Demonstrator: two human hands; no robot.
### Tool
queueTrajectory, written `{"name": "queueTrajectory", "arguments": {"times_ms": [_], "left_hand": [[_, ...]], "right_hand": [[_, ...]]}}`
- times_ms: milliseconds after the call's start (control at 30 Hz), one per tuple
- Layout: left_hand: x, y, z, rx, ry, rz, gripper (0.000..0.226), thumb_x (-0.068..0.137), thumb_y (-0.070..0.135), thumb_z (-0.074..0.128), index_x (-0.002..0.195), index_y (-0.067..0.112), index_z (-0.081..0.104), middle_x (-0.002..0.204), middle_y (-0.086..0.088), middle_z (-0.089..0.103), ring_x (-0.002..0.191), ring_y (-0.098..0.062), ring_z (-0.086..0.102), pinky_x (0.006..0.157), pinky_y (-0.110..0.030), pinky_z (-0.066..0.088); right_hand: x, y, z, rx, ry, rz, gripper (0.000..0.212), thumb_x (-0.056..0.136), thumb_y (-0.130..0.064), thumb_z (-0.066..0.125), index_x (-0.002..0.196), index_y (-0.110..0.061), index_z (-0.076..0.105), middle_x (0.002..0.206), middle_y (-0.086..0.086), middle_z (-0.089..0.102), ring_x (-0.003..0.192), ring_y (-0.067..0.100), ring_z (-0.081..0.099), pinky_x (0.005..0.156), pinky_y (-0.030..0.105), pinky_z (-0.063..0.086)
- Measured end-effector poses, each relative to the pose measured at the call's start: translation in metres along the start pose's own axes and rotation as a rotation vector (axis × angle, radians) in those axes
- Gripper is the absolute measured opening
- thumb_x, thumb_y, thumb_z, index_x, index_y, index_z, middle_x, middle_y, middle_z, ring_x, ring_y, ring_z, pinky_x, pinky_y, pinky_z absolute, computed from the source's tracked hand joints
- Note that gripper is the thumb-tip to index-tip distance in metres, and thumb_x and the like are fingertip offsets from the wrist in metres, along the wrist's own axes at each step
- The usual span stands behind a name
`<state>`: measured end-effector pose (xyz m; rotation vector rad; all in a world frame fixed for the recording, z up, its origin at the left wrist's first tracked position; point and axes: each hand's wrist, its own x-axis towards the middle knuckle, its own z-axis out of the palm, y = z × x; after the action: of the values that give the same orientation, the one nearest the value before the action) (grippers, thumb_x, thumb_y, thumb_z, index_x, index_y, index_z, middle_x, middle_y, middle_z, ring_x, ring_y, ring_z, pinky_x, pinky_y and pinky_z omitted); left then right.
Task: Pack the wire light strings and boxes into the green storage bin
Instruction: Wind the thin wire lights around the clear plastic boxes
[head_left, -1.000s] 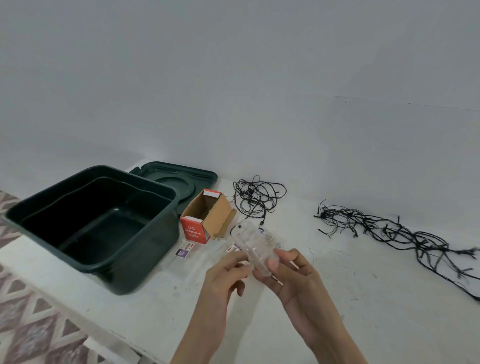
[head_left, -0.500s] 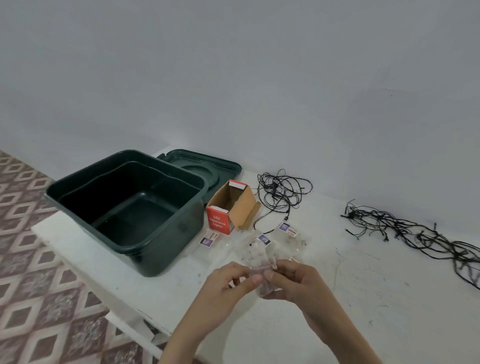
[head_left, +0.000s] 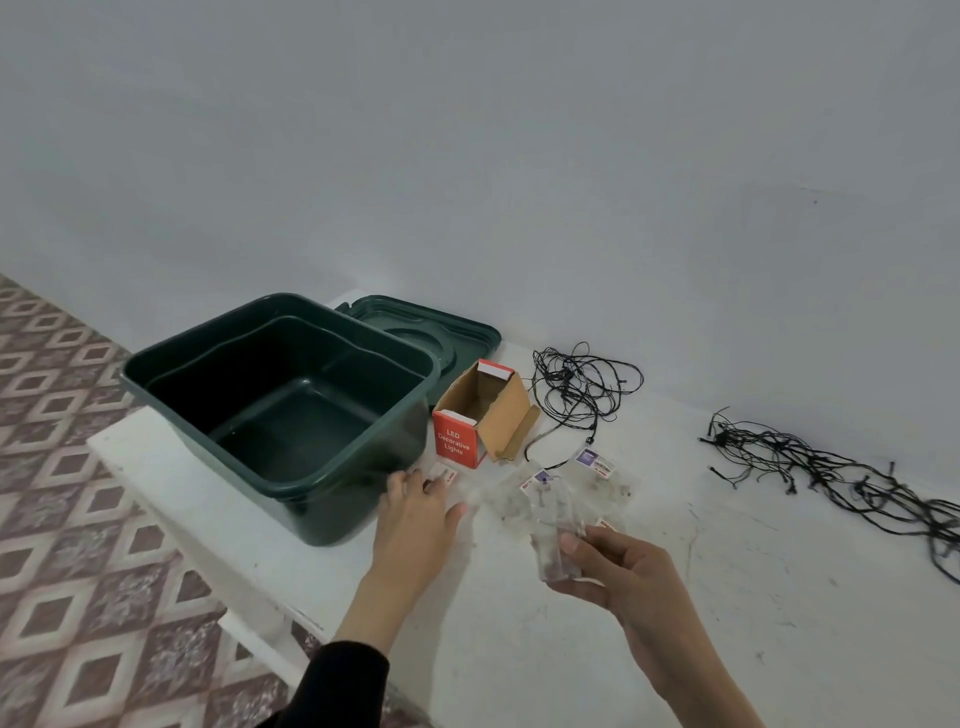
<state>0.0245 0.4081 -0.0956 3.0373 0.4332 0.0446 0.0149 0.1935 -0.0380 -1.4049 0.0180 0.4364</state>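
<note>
The right hand (head_left: 623, 566) pinches a clear plastic packet of wire lights (head_left: 553, 530) above the white bench (head_left: 571, 649). The left hand (head_left: 415, 525), fingers flat, touches a clear labelled packet (head_left: 447, 475) lying beside the dark green plastic storage bin (head_left: 343, 512) at the bench's left corner.

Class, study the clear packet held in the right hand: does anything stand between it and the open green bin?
Only the left hand, low beside the green bin, lies between it and the clear packet in the right hand. The bin's top is open.
</note>
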Motion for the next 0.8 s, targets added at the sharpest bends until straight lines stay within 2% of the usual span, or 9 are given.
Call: {"name": "queueTrajectory", "arguments": {"times_ms": [100,233,300,367,467,533,600,667,800], "left_hand": [[-0.004,0.004,0.000,-0.095,-0.031,-0.089,0.046,0.096,0.045,0.037,0.134,0.020,0.037,0.143,-0.005,0.039,0.133,-0.026,0.032,0.108,-0.038,0.029],[-0.010,0.004,-0.005,-0.289,-0.077,-0.175,0.054,0.091,0.039,0.052,0.136,0.022,0.026,0.135,-0.004,0.049,0.125,-0.024,0.045,0.106,-0.038,0.039],[-0.017,0.006,-0.017,-0.407,-0.049,-0.231,0.067,0.087,0.038,0.059,0.140,0.025,0.021,0.139,-0.004,0.043,0.126,-0.022,0.042,0.103,-0.038,0.041],[-0.026,0.011,-0.035,-0.607,0.042,-0.260,0.075,0.081,0.035,0.068,0.139,0.027,0.021,0.138,-0.002,0.040,0.111,-0.014,0.048,0.088,-0.027,0.049],[-0.040,0.024,-0.065,-1.022,0.141,-0.261,0.079,0.072,0.028,0.078,0.134,0.031,0.030,0.127,0.001,0.042,0.086,-0.005,0.053,0.057,-0.010,0.043],[-0.050,0.036,-0.082,-1.261,0.132,-0.229,0.064,0.070,0.022,0.079,0.118,0.036,0.040,0.113,0.008,0.049,0.081,-0.004,0.058,0.051,-0.009,0.046],[-0.059,0.045,-0.094,-1.468,0.089,-0.180,0.048,0.071,0.018,0.077,0.106,0.035,0.049,0.105,0.009,0.058,0.079,-0.003,0.063,0.057,-0.010,0.049],[-0.066,0.051,-0.100,-1.622,0.062,-0.143,0.046,0.074,0.014,0.074,0.111,0.030,0.052,0.103,0.002,0.066,0.080,-0.005,0.066,0.062,-0.016,0.052],[-0.076,0.059,-0.109,-1.824,0.031,-0.121,0.044,0.074,0.014,0.068,0.115,0.019,0.054,0.088,-0.002,0.073,0.068,-0.010,0.066,0.057,-0.020,0.051]], "right_hand": [[-0.002,-0.001,-0.003,0.008,0.006,0.000,0.036,0.065,-0.023,0.082,0.091,0.002,0.074,0.090,0.022,0.072,0.075,0.026,0.070,0.078,0.042,0.058],[-0.007,-0.004,-0.003,0.027,0.023,-0.024,0.013,0.074,-0.012,0.070,0.080,-0.003,0.077,0.089,0.026,0.070,0.072,0.026,0.070,0.072,0.038,0.059],[-0.010,-0.007,-0.002,0.045,0.025,-0.059,0.032,0.062,-0.029,0.082,0.082,-0.005,0.077,0.088,0.024,0.071,0.074,0.027,0.070,0.068,0.032,0.059],[-0.013,-0.013,0.002,0.070,0.022,-0.091,0.058,0.048,-0.042,0.088,0.088,-0.003,0.076,0.089,0.021,0.072,0.076,0.028,0.071,0.067,0.030,0.058],[-0.022,-0.027,0.013,0.131,-0.029,-0.152,0.064,0.045,-0.048,0.087,0.091,-0.004,0.076,0.091,0.017,0.073,0.080,0.026,0.071,0.069,0.028,0.057],[-0.028,-0.036,0.019,0.162,-0.095,-0.183,0.051,0.056,-0.040,0.084,0.092,-0.005,0.076,0.093,0.016,0.073,0.083,0.025,0.071,0.070,0.029,0.057],[-0.035,-0.046,0.025,0.192,-0.134,-0.184,0.028,0.071,-0.022,0.075,0.091,-0.002,0.075,0.093,0.016,0.073,0.084,0.025,0.071,0.071,0.030,0.058],[-0.039,-0.053,0.027,0.168,-0.108,-0.201,0.025,0.073,-0.017,0.066,0.092,-0.002,0.075,0.093,0.014,0.074,0.084,0.024,0.071,0.071,0.029,0.058],[-0.043,-0.058,0.023,0.081,-0.029,-0.276,0.023,0.074,-0.020,0.071,0.094,-0.010,0.076,0.095,0.010,0.074,0.089,0.025,0.069,0.074,0.029,0.055]]}}
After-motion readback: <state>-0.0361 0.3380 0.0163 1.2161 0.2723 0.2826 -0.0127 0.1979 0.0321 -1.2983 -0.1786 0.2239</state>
